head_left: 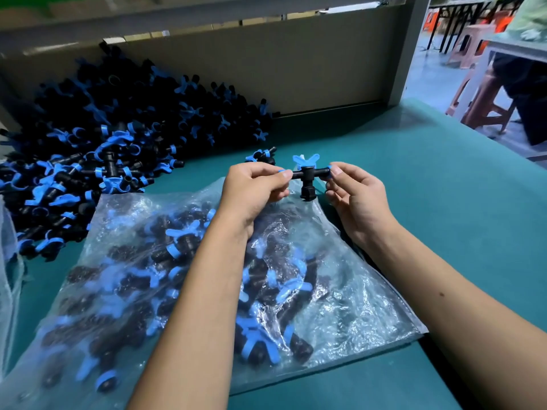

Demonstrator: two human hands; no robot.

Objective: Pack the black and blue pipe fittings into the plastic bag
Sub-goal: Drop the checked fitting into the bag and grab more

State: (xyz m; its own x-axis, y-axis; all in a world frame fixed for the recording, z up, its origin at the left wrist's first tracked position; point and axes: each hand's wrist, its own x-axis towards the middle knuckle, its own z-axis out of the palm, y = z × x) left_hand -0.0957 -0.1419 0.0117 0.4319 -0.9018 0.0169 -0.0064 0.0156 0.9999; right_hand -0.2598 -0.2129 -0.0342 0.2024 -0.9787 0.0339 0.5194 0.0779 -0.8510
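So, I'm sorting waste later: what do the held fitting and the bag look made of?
Fitting: looks like moulded plastic, a matt black body with blue wings and end rings of even colour. Bag: thin clear plastic film, glossy and creased, with the fittings inside showing through.

view count: just one, a head cam, so nothing overlaps with any second view
where it sits: up above and behind both forearms, which run in from the bottom edge
which way it faces: forward and down, onto the left hand and right hand
how near: pretty close, the hands land about mid-frame and the forearms fill the lower half
lens: wide angle, edges bend and blur
below the hands: plastic bag on the green table
beyond the left hand: pile of fittings against a grey panel
beyond the right hand, far off: stools on the floor
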